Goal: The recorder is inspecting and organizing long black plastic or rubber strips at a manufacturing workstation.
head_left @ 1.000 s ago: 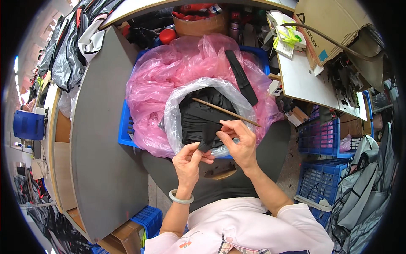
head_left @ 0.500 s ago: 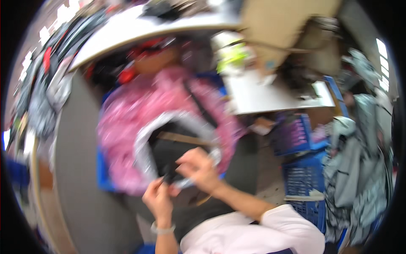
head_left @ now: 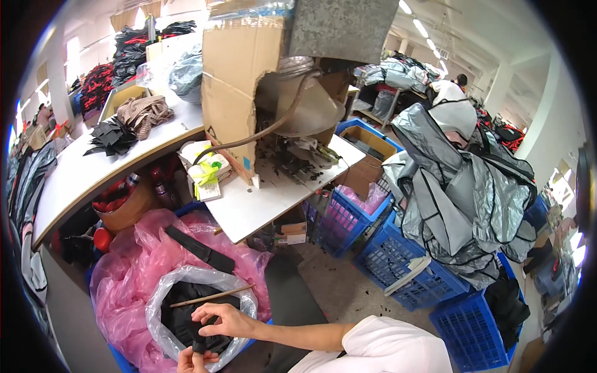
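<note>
At the lower edge, my left hand [head_left: 193, 362] is closed in a pinch on a small black piece of fabric [head_left: 199, 344] that stands up from the fingers. My right hand [head_left: 229, 322] hovers just above it, fingers curved and apart, with nothing visible in them. Beneath both hands is a clear plastic bag [head_left: 155, 311] with its rim rolled open, full of black pieces [head_left: 180, 295]. A thin wooden stick [head_left: 211, 296] lies across the bag's mouth. Pink plastic sheeting [head_left: 121, 267] surrounds it, and a long black strip [head_left: 200, 250] rests on the pink.
Ahead, a white table [head_left: 236, 214] carries a cut cardboard box [head_left: 230, 93] around a machine with a hose. Blue crates [head_left: 398, 273] stand on the right, heaped with silver-grey covers [head_left: 460, 193]. Another blue crate [head_left: 472, 332] holds black material. A curved white worktop [head_left: 68, 186] runs along the left.
The view has swung up and to the right, so bag and hands now sit lower left. The left hand still pinches the black piece; the right hand stays close by.
</note>
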`<action>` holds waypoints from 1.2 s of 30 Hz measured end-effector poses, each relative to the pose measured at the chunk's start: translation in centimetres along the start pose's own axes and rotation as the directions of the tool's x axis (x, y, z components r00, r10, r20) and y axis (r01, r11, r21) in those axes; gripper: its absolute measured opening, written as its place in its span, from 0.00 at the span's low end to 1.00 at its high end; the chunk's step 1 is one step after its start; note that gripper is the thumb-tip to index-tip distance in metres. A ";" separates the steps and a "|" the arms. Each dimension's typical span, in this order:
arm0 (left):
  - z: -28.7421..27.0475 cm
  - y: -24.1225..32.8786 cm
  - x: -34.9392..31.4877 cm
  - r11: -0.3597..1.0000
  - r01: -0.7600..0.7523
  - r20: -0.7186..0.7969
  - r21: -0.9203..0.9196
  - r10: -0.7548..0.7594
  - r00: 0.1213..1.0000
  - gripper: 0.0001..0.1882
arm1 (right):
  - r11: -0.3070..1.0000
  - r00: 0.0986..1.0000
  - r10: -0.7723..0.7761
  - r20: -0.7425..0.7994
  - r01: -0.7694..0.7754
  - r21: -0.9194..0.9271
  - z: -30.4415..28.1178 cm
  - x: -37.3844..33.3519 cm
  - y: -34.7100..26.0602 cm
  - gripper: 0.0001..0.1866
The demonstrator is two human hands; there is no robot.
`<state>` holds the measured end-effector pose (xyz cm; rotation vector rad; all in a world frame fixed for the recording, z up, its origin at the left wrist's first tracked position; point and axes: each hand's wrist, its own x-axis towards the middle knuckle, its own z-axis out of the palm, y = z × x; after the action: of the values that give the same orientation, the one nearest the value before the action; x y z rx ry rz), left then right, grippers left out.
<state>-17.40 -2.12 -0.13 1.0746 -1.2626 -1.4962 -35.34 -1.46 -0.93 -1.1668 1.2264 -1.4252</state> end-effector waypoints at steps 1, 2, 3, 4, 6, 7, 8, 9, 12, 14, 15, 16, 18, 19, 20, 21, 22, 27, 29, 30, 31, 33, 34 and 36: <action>-0.6 0.1 0.1 1.000 -0.003 0.057 0.022 0.002 0.998 0.09 | 1.000 0.999 -0.025 0.030 0.025 0.015 0.1 0.3 0.1 0.10; -1.3 -0.5 0.4 1.000 -0.003 0.068 0.026 0.001 0.998 0.09 | 1.000 0.999 -0.027 0.019 0.026 0.017 0.2 0.4 0.7 0.10; -1.9 -1.2 0.8 0.992 -0.065 0.055 0.107 0.059 0.997 0.09 | 0.984 0.997 0.052 0.063 -0.062 0.169 0.4 0.3 1.7 0.10; -1.7 -0.7 1.0 0.974 -0.125 0.039 0.186 0.120 0.992 0.09 | 0.938 0.984 0.122 0.128 -0.157 0.311 0.6 0.4 1.9 0.11; -1.1 0.6 0.9 0.991 -0.049 -0.005 0.122 0.050 0.999 0.09 | 0.949 0.987 0.120 0.110 -0.147 0.278 1.1 -0.1 2.2 0.12; -1.0 0.8 0.9 0.994 -0.049 -0.042 0.103 0.053 0.998 0.09 | 0.942 0.982 0.176 0.070 -0.189 0.279 1.6 -0.3 2.0 0.12; -1.0 0.8 1.0 0.995 -0.048 -0.078 0.082 0.055 0.995 0.09 | 0.932 0.972 0.233 0.028 -0.231 0.281 2.0 -0.5 1.7 0.13; -1.1 0.4 1.1 0.993 -0.074 -0.062 0.097 0.080 0.995 0.09 | 0.931 0.971 0.237 -0.023 -0.220 0.291 2.4 -0.8 1.3 0.13; -1.1 -0.7 1.8 0.972 -0.136 -0.026 0.190 0.144 0.989 0.09 | 0.938 0.955 0.245 0.165 -0.277 0.210 0.9 -1.1 1.3 0.14; -2.1 -1.6 2.4 0.948 -0.233 -0.011 0.218 0.241 0.971 0.09 | 0.956 0.961 0.197 0.194 -0.232 0.178 1.7 -0.9 0.9 0.15; -2.1 -2.1 2.4 0.981 -0.175 -0.101 0.089 0.184 0.978 0.10 | 0.939 0.960 0.232 0.153 -0.263 0.222 2.2 -1.0 0.6 0.14; -1.3 -1.8 2.5 0.992 -0.115 -0.174 -0.046 0.105 0.979 0.11 | 0.916 0.955 0.277 0.107 -0.296 0.271 2.5 -0.9 0.3 0.14; 1.3 -0.4 2.7 0.976 -0.153 -0.096 -0.157 0.139 0.986 0.16 | 0.916 0.954 0.291 0.069 -0.299 0.269 3.0 -1.2 0.5 0.12; 2.5 0.9 2.6 0.910 -0.034 -0.064 -0.412 0.009 0.998 0.17 | 0.959 0.972 0.229 0.043 -0.233 0.159 3.3 -1.8 0.1 0.10; 3.1 1.6 2.6 0.769 0.086 0.002 -0.634 -0.110 0.994 0.19 | 0.985 0.986 0.163 0.025 -0.164 0.045 3.6 -2.3 0.0 0.08; 2.2 0.5 3.4 0.699 0.168 0.074 -0.695 -0.162 0.984 0.20 | 0.994 0.999 -0.027 0.043 0.031 -0.107 3.8 -2.9 1.1 0.07; 1.3 -0.1 3.7 0.701 0.159 0.069 -0.696 -0.155 0.986 0.20 | 0.962 0.981 -0.169 0.097 0.186 -0.201 4.1 -3.3 1.5 0.08; 3.4 1.8 3.2 0.835 0.117 0.008 -0.538 -0.133 0.991 0.17 | 0.998 0.978 -0.068 0.199 0.065 0.021 3.7 -3.4 1.9 0.10; 3.2 2.5 2.5 0.835 0.015 -0.037 -0.550 -0.042 0.998 0.13 | 0.907 0.914 0.144 0.379 -0.275 0.319 3.4 -2.8 1.0 0.11; 2.9 2.7 2.5 0.793 0.053 0.055 -0.607 -0.025 0.998 0.12 | 0.632 0.756 0.283 0.591 -0.610 0.478 3.5 -2.6 0.5 0.12; 2.7 1.9 2.8 0.813 -0.002 -0.037 -0.583 -0.024 0.999 0.08 | 0.470 0.725 0.317 0.611 -0.680 0.563 4.3 -2.7 0.1 0.18; 3.8 1.2 3.6 0.872 -0.121 -0.027 -0.474 0.123 0.992 0.11 | 0.269 0.643 0.239 0.728 -0.764 0.586 3.6 -3.3 2.4 0.25; 4.0 1.9 3.8 0.905 -0.211 0.064 -0.370 0.252 0.966 0.13 | 0.223 0.602 0.170 0.780 -0.795 0.565 3.3 -3.4 2.2 0.33; 3.5 2.0 3.9 0.852 -0.119 0.122 -0.511 0.209 0.970 0.12 | 0.296 0.624 0.139 0.769 -0.767 0.569 2.4 -2.8 1.9 0.31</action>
<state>-21.59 -5.31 1.94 0.4879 -0.9653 -1.6843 -32.42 0.73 -2.97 -0.3081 0.1673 -0.8243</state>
